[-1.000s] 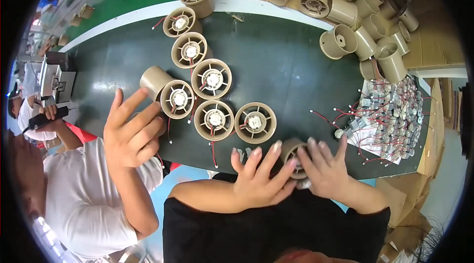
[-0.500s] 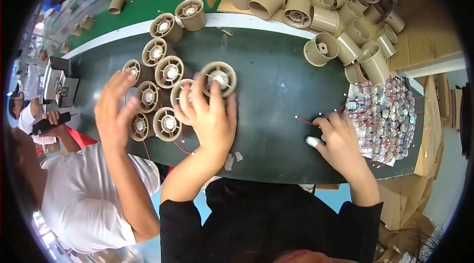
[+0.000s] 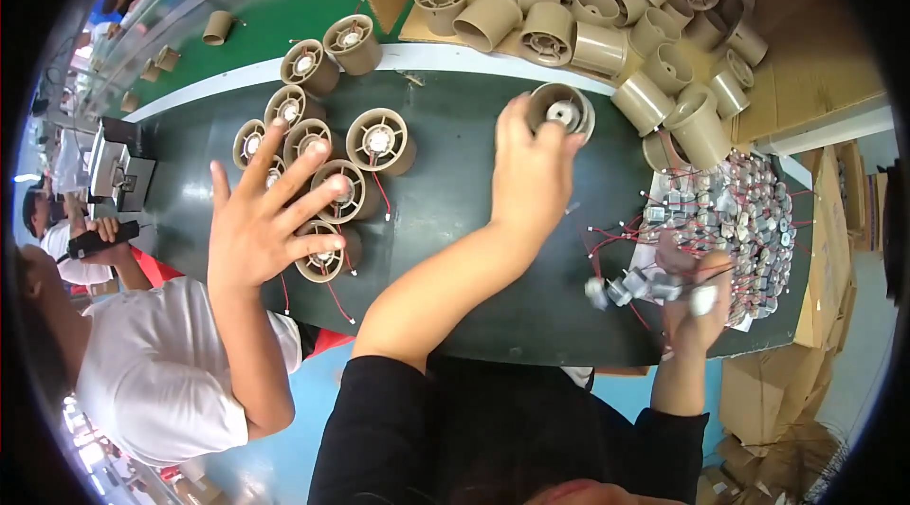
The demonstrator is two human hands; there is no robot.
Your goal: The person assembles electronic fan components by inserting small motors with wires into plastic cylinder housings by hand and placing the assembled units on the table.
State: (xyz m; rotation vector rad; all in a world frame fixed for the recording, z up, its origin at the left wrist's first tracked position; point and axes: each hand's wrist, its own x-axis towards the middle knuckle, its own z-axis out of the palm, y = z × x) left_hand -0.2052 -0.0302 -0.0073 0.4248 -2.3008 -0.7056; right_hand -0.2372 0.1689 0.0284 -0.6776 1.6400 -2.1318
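My left hand [image 3: 533, 173] is closed round the rim of a beige cylindrical housing [image 3: 580, 118], whose open end faces up and shows a pale hub inside. Over the near edge of the motor pile, my right hand [image 3: 700, 306] is turned partly up, with a white cover on one fingertip. A row of small metal motors [image 3: 633, 287] with red leads lies along its fingers; motion blurs them. More small motors [image 3: 749, 230] cover a white sheet beside that hand. Left of my left arm stand several housings with white centres, among them a housing [image 3: 381, 141] with a hanging red lead.
At the left, a co-worker's spread hand [image 3: 270, 220] hovers over the housings. A cardboard box [image 3: 796, 78] at the back right holds a heap of loose housings [image 3: 597, 50]. A grey device [image 3: 121, 168] stands at the dark table's [image 3: 455, 296] left end.
My left hand has left the group at the left and taken hold of a housing near the box. My right hand has moved right and now carries several motors. The co-worker's hand has moved rightward.
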